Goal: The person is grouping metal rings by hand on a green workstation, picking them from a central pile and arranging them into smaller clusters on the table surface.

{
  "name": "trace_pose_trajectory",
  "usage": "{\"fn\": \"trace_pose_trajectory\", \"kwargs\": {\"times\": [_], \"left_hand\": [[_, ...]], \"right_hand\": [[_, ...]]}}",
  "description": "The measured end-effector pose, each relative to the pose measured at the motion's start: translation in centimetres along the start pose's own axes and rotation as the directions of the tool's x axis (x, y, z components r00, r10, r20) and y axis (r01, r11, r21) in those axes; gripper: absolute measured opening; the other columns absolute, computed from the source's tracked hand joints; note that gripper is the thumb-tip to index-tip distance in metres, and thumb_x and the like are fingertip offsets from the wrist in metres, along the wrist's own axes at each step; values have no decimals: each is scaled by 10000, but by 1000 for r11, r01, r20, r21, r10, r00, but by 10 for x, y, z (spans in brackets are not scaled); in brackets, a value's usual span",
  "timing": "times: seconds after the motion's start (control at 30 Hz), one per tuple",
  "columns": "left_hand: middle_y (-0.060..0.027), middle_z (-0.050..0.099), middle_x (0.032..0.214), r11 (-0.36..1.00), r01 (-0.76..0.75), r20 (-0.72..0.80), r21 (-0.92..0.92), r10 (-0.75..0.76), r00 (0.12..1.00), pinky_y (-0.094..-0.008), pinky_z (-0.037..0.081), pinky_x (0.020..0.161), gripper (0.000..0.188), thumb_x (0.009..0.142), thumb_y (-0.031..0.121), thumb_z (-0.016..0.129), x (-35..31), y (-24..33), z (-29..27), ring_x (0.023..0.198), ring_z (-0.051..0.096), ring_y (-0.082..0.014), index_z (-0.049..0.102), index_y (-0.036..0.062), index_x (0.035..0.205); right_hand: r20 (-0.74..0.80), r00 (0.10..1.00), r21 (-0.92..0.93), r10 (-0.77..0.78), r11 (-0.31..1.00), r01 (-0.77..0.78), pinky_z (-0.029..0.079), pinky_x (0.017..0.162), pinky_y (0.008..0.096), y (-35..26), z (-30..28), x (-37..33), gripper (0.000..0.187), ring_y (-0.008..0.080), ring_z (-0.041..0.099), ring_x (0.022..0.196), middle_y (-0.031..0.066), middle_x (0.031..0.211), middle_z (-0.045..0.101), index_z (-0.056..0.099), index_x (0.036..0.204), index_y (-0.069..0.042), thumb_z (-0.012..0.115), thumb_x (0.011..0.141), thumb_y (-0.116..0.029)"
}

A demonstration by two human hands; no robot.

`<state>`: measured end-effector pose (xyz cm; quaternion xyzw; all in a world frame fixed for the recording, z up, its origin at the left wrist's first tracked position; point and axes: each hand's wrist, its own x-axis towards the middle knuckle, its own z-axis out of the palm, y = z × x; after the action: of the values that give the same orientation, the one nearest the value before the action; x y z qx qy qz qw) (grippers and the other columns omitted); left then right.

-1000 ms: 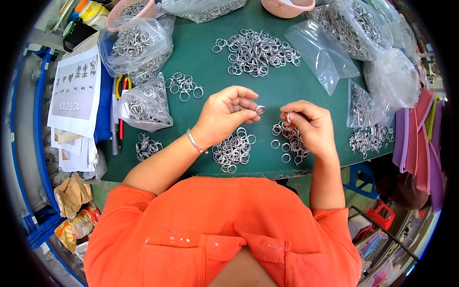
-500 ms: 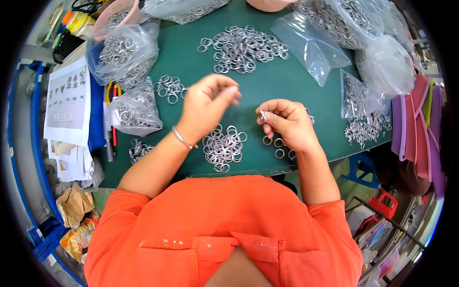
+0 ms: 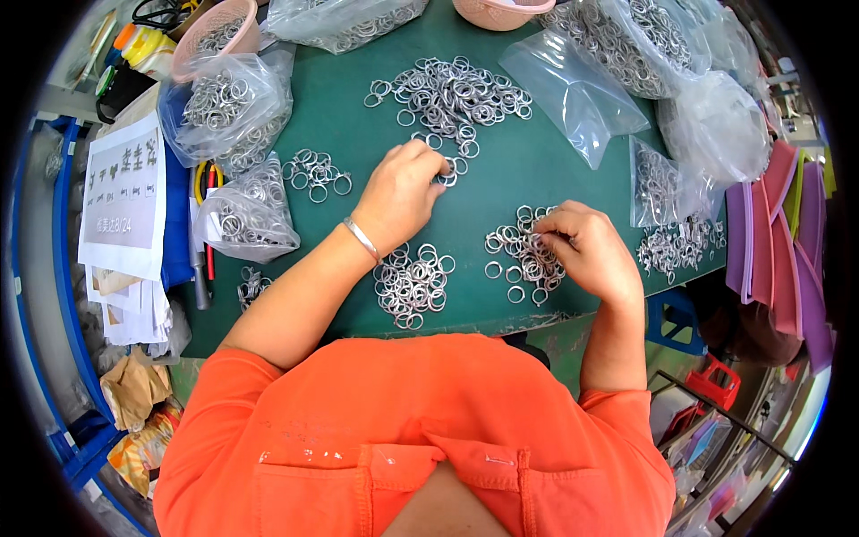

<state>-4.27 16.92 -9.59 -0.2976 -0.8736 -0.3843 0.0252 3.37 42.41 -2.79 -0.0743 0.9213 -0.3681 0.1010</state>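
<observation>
My left hand reaches to the near edge of a large heap of silver metal rings, fingers curled down on a few metal rings drawn out from it. My right hand is over a smaller ring pile on the right, thumb and fingers pinched together at its top; what lies between them is too small to make out. Another ring pile lies between my forearms, near the table's front edge. Farther left is a small ring group.
Bags of rings and a pink basket line the left of the green table. An empty clear bag lies back right. Small metal pieces spill near a bag at right. A blue stool stands below.
My left hand has moved forward and down onto rings pulled out from the large heap. My right hand, which held up a small silver piece, has lowered right onto the right pile.
</observation>
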Motion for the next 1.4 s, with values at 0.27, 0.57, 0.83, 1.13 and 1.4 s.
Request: {"fn": "trace_pose_trajectory", "kwargs": {"times": [0.27, 0.57, 0.83, 1.13, 1.4], "left_hand": [[-71, 576, 1068, 986, -70, -10, 151, 73, 997, -417, 449, 855, 335, 711, 109, 771, 12, 16, 6, 990, 541, -310, 608, 57, 999], [-84, 599, 922, 998, -57, -125, 16, 59, 990, -390, 458, 768, 186, 733, 61, 734, -5, -2, 1, 847, 560, -300, 626, 51, 884], [-78, 575, 977, 987, 3, -31, 158, 2, 1000, -410, 460, 798, 306, 721, 113, 770, 6, 3, 6, 929, 554, -309, 642, 62, 994], [-47, 683, 854, 714, 306, 145, -630, -278, 949, -236, 517, 632, 164, 905, 105, 661, 8, 26, 2, 712, 635, -103, 639, -4, 1027], [-57, 678, 945, 262, 361, 206, -895, -475, 855, -221, 503, 680, 259, 863, -12, 667, 7, 24, -2, 812, 631, -99, 625, 6, 1118]], "right_hand": [[-182, 914, -233, -363, 919, 319, 481, 868, 421, -11, 43, 71, 231, 347, 587, 1028, 156, 1082, 618, 667, 1007, -14, 585, 796, 33], [-108, 975, -25, -193, 981, 192, 505, 824, 418, -1, 39, 77, 213, 358, 614, 973, 151, 1067, 624, 662, 1017, -12, 621, 809, 9], [-62, 997, 30, -47, 998, 49, 525, 705, 386, -7, 54, 78, 202, 307, 658, 767, 158, 847, 665, 687, 980, -13, 707, 791, -83], [-7, 991, 632, 135, 768, -101, 534, 636, 257, -14, 49, 65, 125, 117, 654, 738, 77, 841, 696, 684, 984, 29, 660, 876, -30], [-444, 723, -260, -529, 848, 461, 519, 645, 366, -31, 64, 58, 201, 286, 639, 746, 105, 855, 635, 671, 942, -30, 688, 759, 51]]}}
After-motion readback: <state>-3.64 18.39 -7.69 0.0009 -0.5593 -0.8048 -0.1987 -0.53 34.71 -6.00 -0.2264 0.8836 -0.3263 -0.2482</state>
